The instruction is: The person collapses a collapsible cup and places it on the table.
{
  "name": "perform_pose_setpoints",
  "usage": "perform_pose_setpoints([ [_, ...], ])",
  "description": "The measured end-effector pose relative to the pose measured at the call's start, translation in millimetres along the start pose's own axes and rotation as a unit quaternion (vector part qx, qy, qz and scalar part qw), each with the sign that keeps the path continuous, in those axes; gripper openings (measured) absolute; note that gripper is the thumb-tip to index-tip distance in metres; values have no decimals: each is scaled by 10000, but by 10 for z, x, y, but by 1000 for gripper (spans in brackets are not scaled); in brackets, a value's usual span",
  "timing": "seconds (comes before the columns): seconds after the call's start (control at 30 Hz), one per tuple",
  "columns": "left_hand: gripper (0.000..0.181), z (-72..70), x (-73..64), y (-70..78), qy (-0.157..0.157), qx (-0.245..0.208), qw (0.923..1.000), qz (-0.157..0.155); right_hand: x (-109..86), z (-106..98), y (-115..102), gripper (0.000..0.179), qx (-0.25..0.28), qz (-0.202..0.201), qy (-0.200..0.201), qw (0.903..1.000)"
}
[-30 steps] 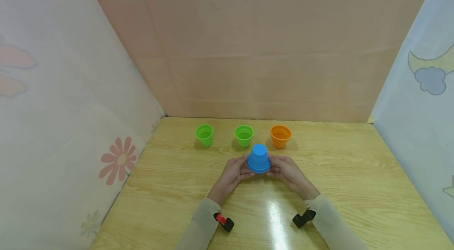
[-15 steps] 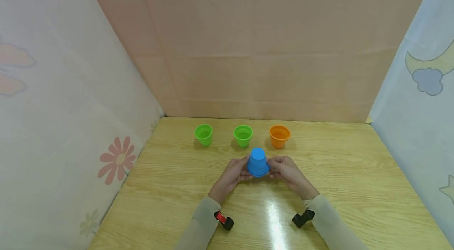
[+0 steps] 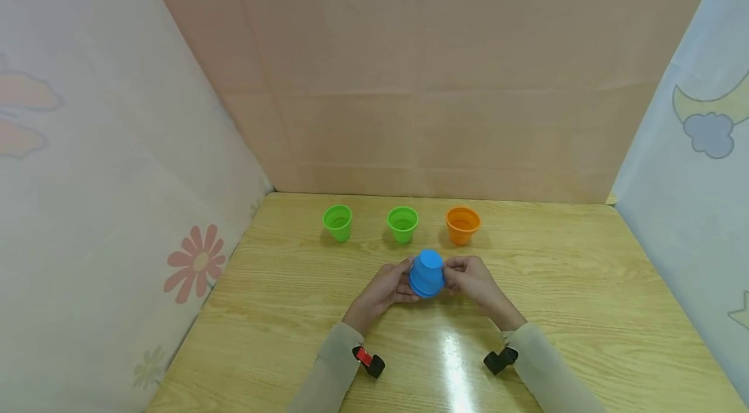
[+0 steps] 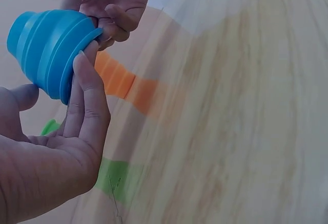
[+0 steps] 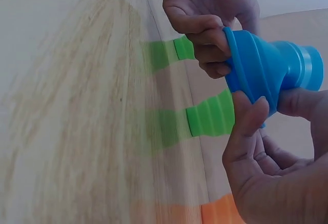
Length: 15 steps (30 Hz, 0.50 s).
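Observation:
A blue collapsible cup (image 3: 427,273) with ringed walls is held bottom up between both hands, in front of the other cups. My left hand (image 3: 387,287) grips its left side, the thumb on the wall and the fingers under the rim, as the left wrist view shows on the blue cup (image 4: 51,52). From the right, my right hand (image 3: 473,283) pinches the rim and wall between thumb and fingers. In the right wrist view the wall of the blue cup (image 5: 261,65) is dented inward by the right thumb (image 5: 297,102).
Behind the hands stand a green cup (image 3: 337,223), a second green cup (image 3: 402,224) and an orange cup (image 3: 463,226), all mouth up in a row. They sit near the back of the wooden table (image 3: 281,309). Cloth-covered panels (image 3: 433,75) enclose the table's back and sides.
The blue cup has come slightly nearer to me and now leans a little. My right fingers have shifted along its side; the other cups stay put.

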<state>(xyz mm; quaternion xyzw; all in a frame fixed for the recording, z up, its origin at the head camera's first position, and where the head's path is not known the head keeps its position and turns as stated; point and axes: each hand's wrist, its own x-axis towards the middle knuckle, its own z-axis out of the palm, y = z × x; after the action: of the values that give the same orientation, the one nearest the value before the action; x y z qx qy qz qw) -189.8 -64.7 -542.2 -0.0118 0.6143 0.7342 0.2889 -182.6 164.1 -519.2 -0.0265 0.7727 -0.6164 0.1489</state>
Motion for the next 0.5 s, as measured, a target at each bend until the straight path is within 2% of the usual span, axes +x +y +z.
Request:
perform_pose_setpoints([
  [0.33, 51, -25, 9, 17, -212, -20, 9997, -74, 25, -10, 31, 33, -79, 26, -22, 10000],
  [0.5, 49, -46, -1, 11, -175, -66, 9998, -120, 37, 5, 46, 33, -150, 3, 42, 9999],
])
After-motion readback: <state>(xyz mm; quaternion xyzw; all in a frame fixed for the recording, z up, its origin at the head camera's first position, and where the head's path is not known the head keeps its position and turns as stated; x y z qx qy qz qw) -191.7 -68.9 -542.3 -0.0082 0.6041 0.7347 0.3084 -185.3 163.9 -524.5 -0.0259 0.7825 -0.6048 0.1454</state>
